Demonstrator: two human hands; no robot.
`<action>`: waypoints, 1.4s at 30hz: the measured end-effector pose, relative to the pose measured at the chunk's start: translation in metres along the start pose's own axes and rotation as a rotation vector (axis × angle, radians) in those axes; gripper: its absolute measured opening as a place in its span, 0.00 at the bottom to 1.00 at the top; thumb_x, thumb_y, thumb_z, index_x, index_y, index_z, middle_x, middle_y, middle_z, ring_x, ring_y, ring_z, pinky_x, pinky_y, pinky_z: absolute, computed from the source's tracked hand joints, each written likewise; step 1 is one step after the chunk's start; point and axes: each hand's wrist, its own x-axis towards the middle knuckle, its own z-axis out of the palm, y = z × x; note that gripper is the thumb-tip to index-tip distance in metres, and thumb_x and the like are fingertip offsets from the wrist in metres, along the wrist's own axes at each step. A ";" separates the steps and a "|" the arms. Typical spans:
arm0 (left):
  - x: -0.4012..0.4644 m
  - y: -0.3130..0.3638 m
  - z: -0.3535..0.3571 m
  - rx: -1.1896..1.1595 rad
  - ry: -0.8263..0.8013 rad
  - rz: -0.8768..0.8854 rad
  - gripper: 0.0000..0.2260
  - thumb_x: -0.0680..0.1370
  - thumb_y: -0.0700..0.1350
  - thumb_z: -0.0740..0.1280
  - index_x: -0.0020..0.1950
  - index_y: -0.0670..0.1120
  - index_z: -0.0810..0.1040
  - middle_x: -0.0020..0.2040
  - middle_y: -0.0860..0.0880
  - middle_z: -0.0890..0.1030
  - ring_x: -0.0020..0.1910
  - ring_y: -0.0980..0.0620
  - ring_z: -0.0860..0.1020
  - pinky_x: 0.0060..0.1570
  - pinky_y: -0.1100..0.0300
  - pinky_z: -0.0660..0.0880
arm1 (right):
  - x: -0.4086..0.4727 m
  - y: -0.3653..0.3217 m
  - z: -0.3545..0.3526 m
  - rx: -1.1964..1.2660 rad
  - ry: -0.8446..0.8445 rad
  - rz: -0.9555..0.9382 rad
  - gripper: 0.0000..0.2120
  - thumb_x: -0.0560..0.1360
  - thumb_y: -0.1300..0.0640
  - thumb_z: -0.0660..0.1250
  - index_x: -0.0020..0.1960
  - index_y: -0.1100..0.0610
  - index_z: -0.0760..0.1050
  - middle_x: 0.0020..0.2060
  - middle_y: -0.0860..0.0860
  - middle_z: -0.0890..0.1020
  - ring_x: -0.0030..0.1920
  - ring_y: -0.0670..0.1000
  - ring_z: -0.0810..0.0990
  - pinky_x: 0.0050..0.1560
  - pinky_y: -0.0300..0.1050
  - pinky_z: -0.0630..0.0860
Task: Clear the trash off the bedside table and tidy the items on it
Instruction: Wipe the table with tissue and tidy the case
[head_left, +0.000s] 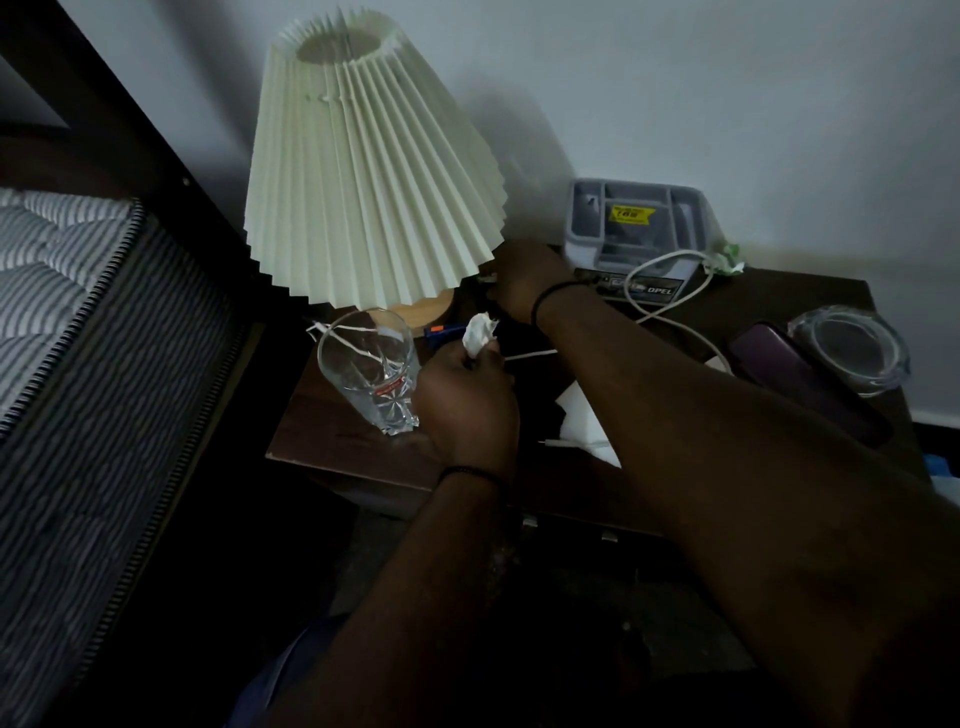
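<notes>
My left hand is closed around a crumpled white tissue, held just above the dark wooden bedside table, beside an empty drinking glass. My right hand reaches across to the back of the table, next to the lamp base; its fingers curl around something small and pale that I cannot make out. A crumpled green-white wrapper lies at the back by the wall. White paper lies under my right forearm.
A pleated cream lamp shade rises at the back left. A grey organiser box stands at the back, a white cable looping before it. A dark phone and glass ashtray sit right. The bed mattress lies left.
</notes>
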 end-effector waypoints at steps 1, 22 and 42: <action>-0.001 0.001 0.000 0.008 -0.001 0.005 0.13 0.76 0.52 0.69 0.34 0.48 0.79 0.28 0.49 0.81 0.30 0.49 0.82 0.35 0.47 0.80 | 0.002 0.000 0.000 -0.042 0.015 0.015 0.14 0.79 0.60 0.62 0.63 0.61 0.76 0.64 0.60 0.77 0.64 0.60 0.75 0.61 0.47 0.71; -0.055 0.043 0.002 -0.605 -0.697 -0.512 0.08 0.81 0.44 0.64 0.50 0.43 0.81 0.43 0.45 0.84 0.38 0.52 0.85 0.35 0.62 0.81 | -0.157 0.034 -0.031 1.335 0.192 0.560 0.08 0.73 0.65 0.73 0.50 0.67 0.79 0.35 0.57 0.81 0.30 0.49 0.79 0.31 0.41 0.79; -0.036 0.044 0.016 -0.542 -0.686 -0.431 0.08 0.81 0.43 0.63 0.52 0.41 0.80 0.44 0.44 0.84 0.37 0.54 0.84 0.33 0.66 0.78 | -0.101 0.185 -0.041 -0.043 0.317 0.504 0.12 0.73 0.59 0.65 0.54 0.59 0.82 0.53 0.60 0.82 0.57 0.63 0.78 0.56 0.50 0.74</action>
